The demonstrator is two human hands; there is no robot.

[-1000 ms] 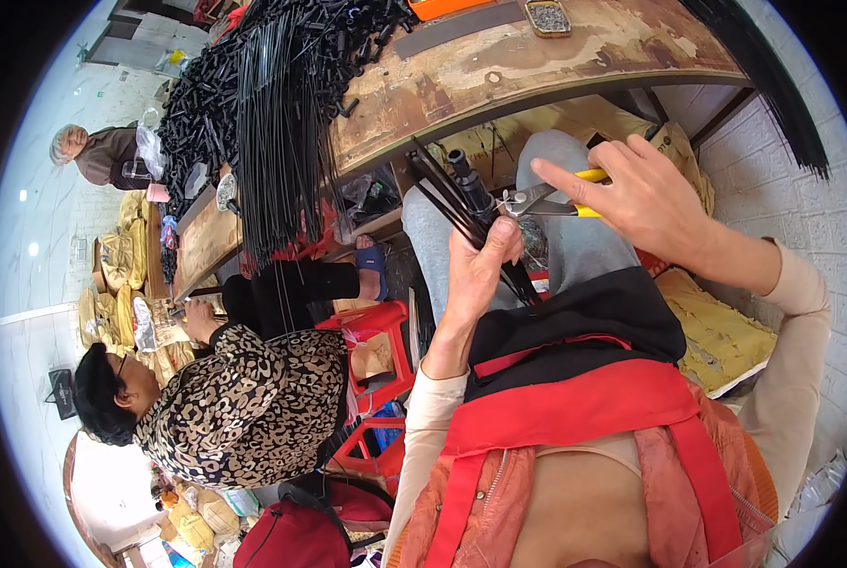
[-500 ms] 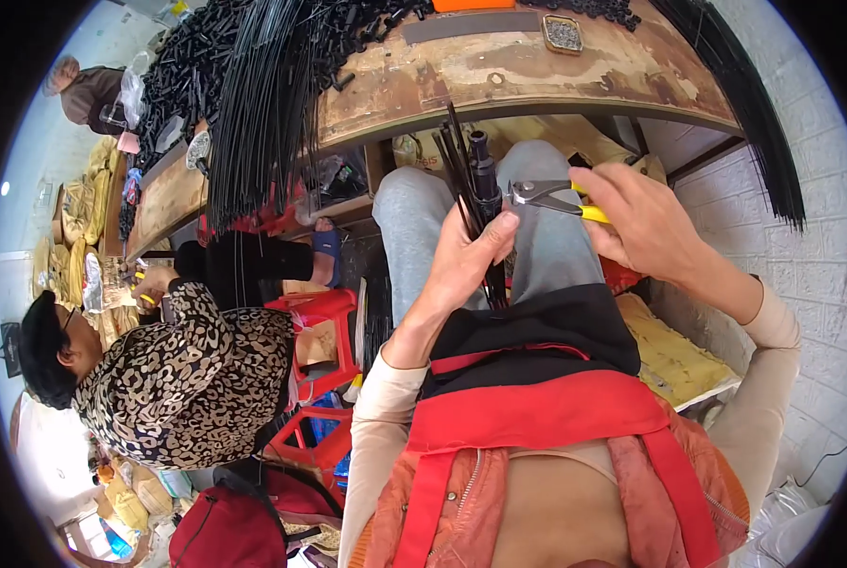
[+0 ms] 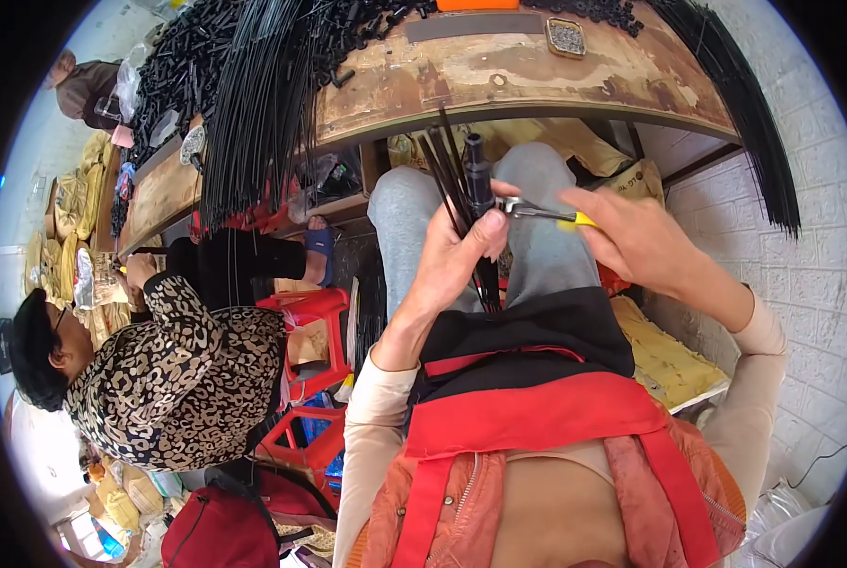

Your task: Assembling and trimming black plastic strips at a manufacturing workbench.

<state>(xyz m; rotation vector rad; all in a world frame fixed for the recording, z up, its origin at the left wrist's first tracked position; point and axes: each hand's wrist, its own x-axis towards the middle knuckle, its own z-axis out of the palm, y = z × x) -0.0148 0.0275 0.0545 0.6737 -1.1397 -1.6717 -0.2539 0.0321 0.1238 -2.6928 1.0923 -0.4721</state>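
Note:
Above my lap, my left hand (image 3: 457, 260) is wrapped round several thin black rods (image 3: 447, 170) and a black tubular fitting (image 3: 477, 170) that stands upright beside them. My right hand (image 3: 641, 237) grips a pair of pliers (image 3: 547, 212) with yellow handles. The pliers' metal jaws meet the lower part of the fitting, right by my left thumb. What lies between the jaws is too small to make out. The rods' lower ends reach down toward the black cloth on my lap (image 3: 537, 331).
A worn wooden table (image 3: 509, 80) stands in front of my knees. On it are long black rods (image 3: 258, 123), a heap of black fittings (image 3: 182, 85) and a small tray of metal bits (image 3: 565, 38). A co-worker (image 3: 177, 369) sits at my left near red stools (image 3: 315, 331). A white brick wall (image 3: 802, 275) rises at right.
The pliers have moved left, from just beside the fitting to against it, and their handles have come together. The rods and fitting have shifted slightly left in my left hand.

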